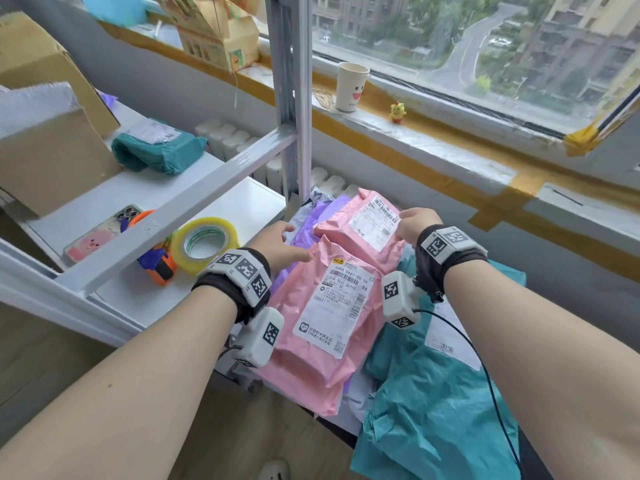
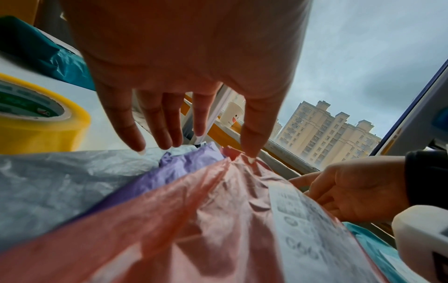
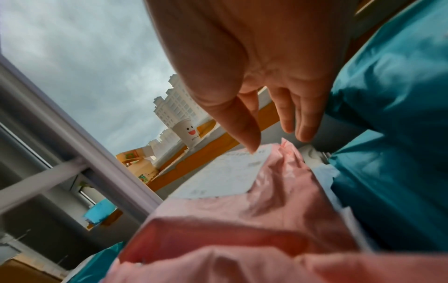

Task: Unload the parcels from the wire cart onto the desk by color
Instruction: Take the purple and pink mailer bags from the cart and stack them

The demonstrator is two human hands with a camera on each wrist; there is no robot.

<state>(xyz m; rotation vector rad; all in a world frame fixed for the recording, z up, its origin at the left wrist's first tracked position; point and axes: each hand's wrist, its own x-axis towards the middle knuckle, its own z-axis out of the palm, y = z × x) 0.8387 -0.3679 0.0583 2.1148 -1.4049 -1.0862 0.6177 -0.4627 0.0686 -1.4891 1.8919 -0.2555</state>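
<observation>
Crinkled pink parcels (image 1: 346, 299), white labels up; left hand (image 1: 277, 245) spread; right hand (image 1: 414, 225) touching one, fingers straight

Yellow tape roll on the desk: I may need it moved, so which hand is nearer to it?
Left. The left hand reaches over the parcels just right of the yellow tape roll; the right hand is farther right, at the far pink parcel.

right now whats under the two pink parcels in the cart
Purple mailers and a grey-white one show at their left edge, teal parcels at their right. Anything directly beneath is covered.
</observation>
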